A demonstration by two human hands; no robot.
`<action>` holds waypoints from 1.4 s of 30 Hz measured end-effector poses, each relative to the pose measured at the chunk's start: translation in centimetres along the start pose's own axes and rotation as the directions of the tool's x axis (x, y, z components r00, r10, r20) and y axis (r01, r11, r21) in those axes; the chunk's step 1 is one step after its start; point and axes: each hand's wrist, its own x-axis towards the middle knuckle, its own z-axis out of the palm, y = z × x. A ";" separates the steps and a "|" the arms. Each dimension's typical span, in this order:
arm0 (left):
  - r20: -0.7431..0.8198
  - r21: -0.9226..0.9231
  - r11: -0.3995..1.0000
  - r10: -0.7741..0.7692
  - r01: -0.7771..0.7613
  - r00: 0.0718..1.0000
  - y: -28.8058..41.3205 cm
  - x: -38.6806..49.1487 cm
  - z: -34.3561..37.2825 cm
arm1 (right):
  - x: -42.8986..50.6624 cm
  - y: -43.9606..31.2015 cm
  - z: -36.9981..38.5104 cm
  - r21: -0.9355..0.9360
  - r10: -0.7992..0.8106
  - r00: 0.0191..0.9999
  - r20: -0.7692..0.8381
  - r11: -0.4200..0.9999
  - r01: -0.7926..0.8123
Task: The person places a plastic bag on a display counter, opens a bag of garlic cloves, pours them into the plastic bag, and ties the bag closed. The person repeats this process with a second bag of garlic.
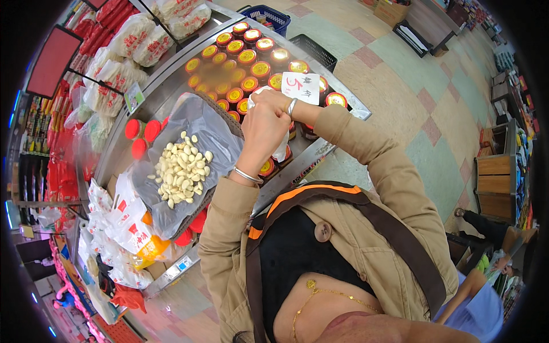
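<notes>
My left hand and my right hand are close together over the jars, both closed on a crumpled white cloth or thin plastic, whose lower part hangs beside my left hand. The fingers partly hide one another. Just left of them, a wicker basket lined with a translucent bag holds a heap of peeled garlic cloves. Beyond and below my hands stand rows of dark jars with red and yellow lids. A handwritten white card rests on them near my right wrist.
The metal rim of the display counter runs past my hands. Red-lidded jars and plastic bags lie left of the garlic. Blue and black baskets stand beyond the counter. Another person is at the lower right.
</notes>
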 end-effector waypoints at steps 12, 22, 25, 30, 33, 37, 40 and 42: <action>0.146 -0.853 0.488 -0.114 0.183 0.983 -2.3 -2.0 -0.1 | 0.6 0.1 -0.2 -0.074 0.091 0.995 0.042 0.993 -0.088; 0.502 -0.817 0.313 -0.027 0.484 0.865 -3.4 -5.3 5.5 | 0.2 -0.9 -0.6 -0.095 0.102 0.993 0.053 0.991 -0.097; 0.398 -0.782 0.484 -0.097 0.393 0.912 -3.9 -4.4 6.5 | 0.2 -0.9 -0.6 -0.094 0.133 0.989 0.058 0.987 -0.127; 0.305 -0.754 0.507 -0.295 0.419 0.906 -3.7 -3.1 5.6 | -0.2 -0.7 -0.6 -0.070 0.126 0.992 -0.009 0.990 -0.126; 0.158 -0.730 0.573 -0.389 0.373 0.908 -5.0 -2.2 4.0 | -0.5 -0.7 -0.8 -0.058 0.139 0.990 -0.011 0.989 -0.139; 0.169 -0.763 0.534 -0.380 0.365 0.910 -8.3 -0.2 1.4 | -0.7 -1.1 -0.9 -0.102 0.124 0.992 0.029 0.987 -0.121; 0.219 -0.776 0.511 -0.334 0.371 0.917 -9.7 2.5 -0.5 | -1.0 -1.8 -0.8 -0.141 0.076 0.996 0.049 0.988 -0.069; 0.189 -0.740 0.584 -0.295 0.333 0.937 -9.7 4.0 -1.4 | -1.2 -2.1 -0.8 -0.116 0.081 0.995 0.050 0.990 -0.075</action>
